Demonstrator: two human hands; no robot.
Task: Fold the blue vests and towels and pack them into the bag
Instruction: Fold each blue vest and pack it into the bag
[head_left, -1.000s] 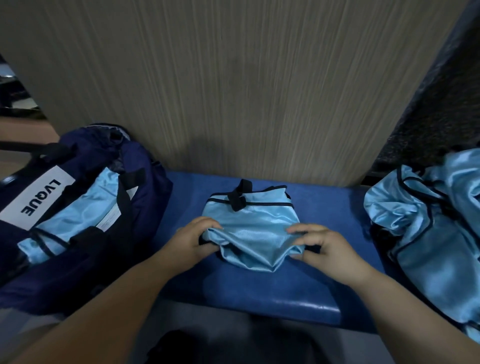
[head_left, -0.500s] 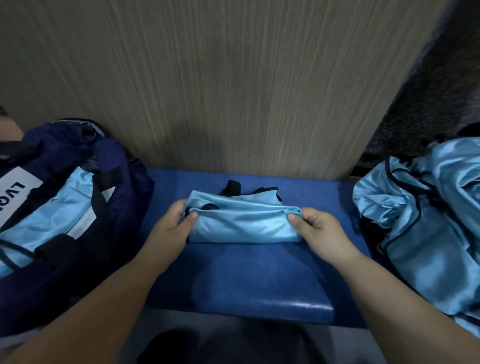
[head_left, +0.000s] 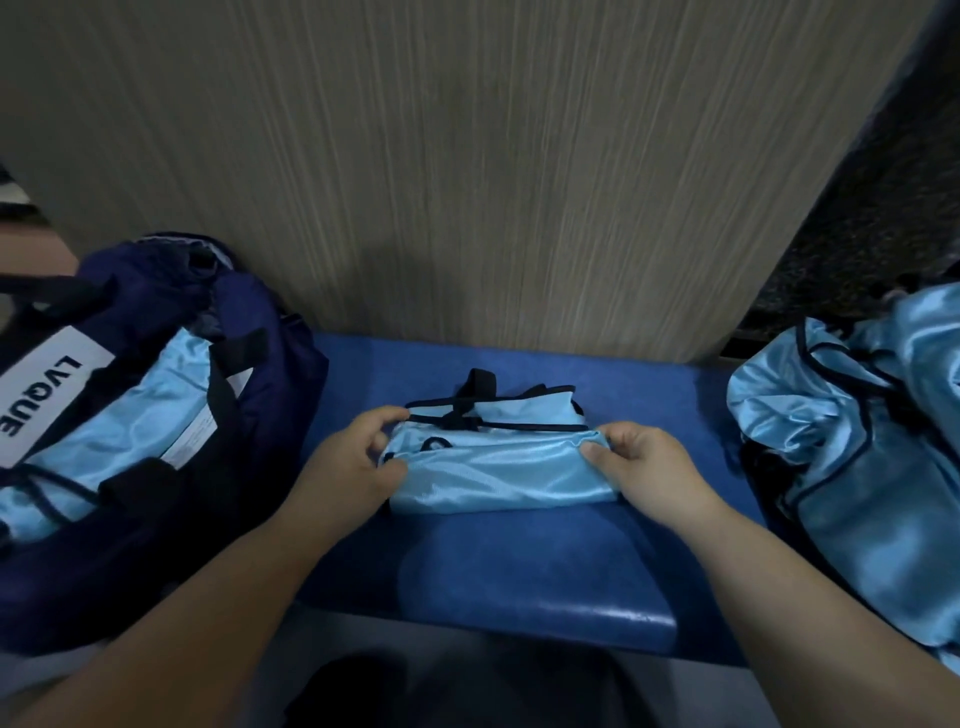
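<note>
Two ends of a folded shiny light-blue vest (head_left: 498, 470) pinched, left hand (head_left: 356, 465) at the left, right hand (head_left: 649, 467) at the right, on blue padded bench (head_left: 519, 571).

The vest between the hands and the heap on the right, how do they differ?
The vest is folded into a flat, neat band; the heap is crumpled and loose. The left hand and right hand pinch the vest's ends; nothing touches the heap. Both are shiny light blue with dark trim.
</note>
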